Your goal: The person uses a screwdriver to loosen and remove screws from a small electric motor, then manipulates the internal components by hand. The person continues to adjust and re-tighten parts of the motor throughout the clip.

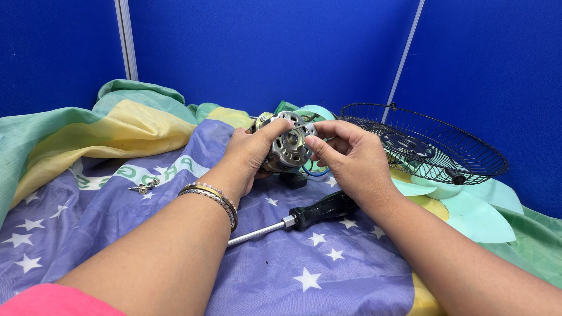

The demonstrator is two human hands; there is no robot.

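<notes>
A silver metal fan motor (288, 147) with a round slotted end plate sits upright at the middle of the cloth-covered table. My left hand (249, 153) wraps around its left side, thumb lying across the top. My right hand (350, 157) touches its right side, with thumb and forefinger pinched together at the end plate; whether they hold a small part is too small to tell. Blue and green wires (312, 170) hang below the motor. A screwdriver (293, 221) with a black handle and a steel shaft lies on the cloth under my wrists.
A black wire fan guard (427, 143) rests at the right on pale green fan blades (474, 213). Several small screws (146, 186) lie at the left on the star-patterned cloth (316, 275). Blue partition walls (263, 47) close off the back.
</notes>
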